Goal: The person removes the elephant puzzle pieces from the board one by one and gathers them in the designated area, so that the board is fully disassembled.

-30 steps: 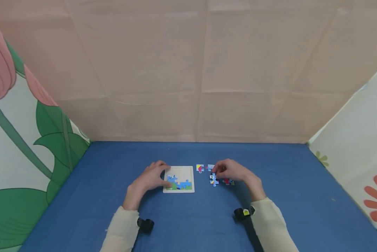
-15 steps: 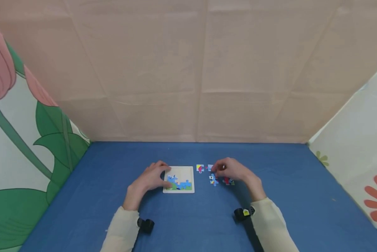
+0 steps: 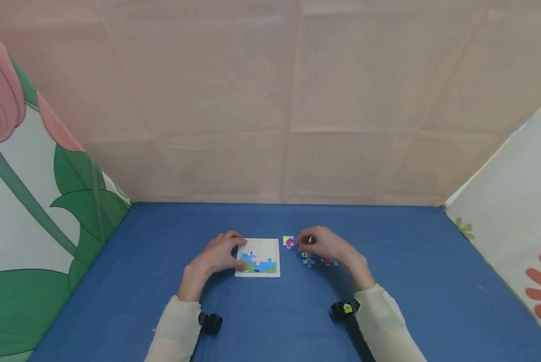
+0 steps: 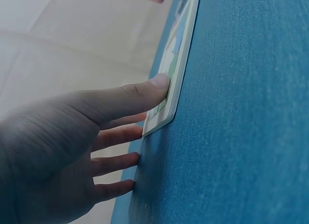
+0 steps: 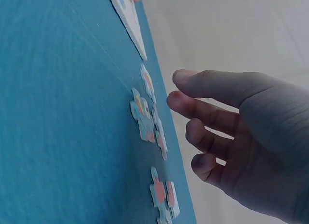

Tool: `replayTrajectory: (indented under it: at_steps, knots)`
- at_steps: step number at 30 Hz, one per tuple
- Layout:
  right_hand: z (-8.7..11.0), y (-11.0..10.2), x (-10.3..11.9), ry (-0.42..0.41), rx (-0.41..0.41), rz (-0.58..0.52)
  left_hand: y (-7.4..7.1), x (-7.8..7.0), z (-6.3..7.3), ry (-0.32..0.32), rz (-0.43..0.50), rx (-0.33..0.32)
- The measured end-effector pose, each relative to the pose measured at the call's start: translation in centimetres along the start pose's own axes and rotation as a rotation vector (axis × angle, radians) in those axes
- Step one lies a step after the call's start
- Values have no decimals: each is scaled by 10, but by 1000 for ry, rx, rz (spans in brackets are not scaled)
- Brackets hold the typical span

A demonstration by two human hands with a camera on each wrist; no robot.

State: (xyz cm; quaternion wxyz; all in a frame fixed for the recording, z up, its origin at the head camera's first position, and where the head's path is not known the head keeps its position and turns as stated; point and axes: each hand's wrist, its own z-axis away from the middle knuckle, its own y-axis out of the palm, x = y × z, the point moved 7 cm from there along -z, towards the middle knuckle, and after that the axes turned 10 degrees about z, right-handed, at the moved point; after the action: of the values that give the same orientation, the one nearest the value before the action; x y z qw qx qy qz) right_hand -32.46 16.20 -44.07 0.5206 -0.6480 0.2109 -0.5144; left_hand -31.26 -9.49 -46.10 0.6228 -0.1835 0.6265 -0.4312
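Note:
A square puzzle board with a pale wooden tray lies on the blue table, its lower part filled with blue and green pieces. My left hand rests at its left side. In the left wrist view the thumb presses on the board's face while the other fingers stretch out by its edge. My right hand hovers over loose puzzle pieces right of the board. Its fingers are loosely bent, with nothing visible between them, and stand apart from the pieces in the right wrist view.
A yellow and red puzzle piece lies between the board and my right hand. More pieces lie partly under that hand. A beige cloth wall rises behind the blue table.
My right hand has shifted slightly left over the loose pieces, hiding more of the upper one. The left hand and the board keep their places.

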Motion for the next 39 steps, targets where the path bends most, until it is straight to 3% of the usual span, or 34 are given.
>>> replayTrajectory:
  at_steps: [16, 31, 39]
  knots:
    - [-13, 12, 30, -41, -12, 33, -1, 1, -1, -40, 14, 1]
    - [-36, 26, 73, -205, 29, 41, 1, 5, -4, -47, 6, 1]
    - [-45, 36, 85, -234, 47, 56, 1, 2, -3, -31, 14, 6]
